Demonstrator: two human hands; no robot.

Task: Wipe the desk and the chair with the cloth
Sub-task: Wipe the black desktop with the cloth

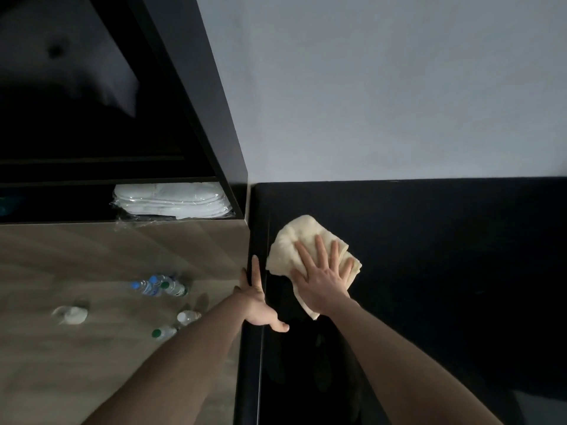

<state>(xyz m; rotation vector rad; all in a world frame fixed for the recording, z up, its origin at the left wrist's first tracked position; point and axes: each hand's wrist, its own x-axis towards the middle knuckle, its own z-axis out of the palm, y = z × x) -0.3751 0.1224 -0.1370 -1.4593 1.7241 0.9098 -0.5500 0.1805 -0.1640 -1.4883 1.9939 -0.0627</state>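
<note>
A cream cloth (293, 240) lies crumpled on the black desk (429, 271), near its far left corner. My right hand (322, 277) presses flat on the cloth with the fingers spread and straight. My left hand (256, 302) rests on the desk's left edge, fingers reaching along the side and the thumb lying on the top. No chair is in view.
A grey wall (383, 87) rises behind the desk. A dark cabinet (196, 102) stands at the left, with wrapped white slippers (171, 200) on its low shelf. Several water bottles (162, 286) and a crumpled white bag (70, 314) lie on the wooden floor (61, 363).
</note>
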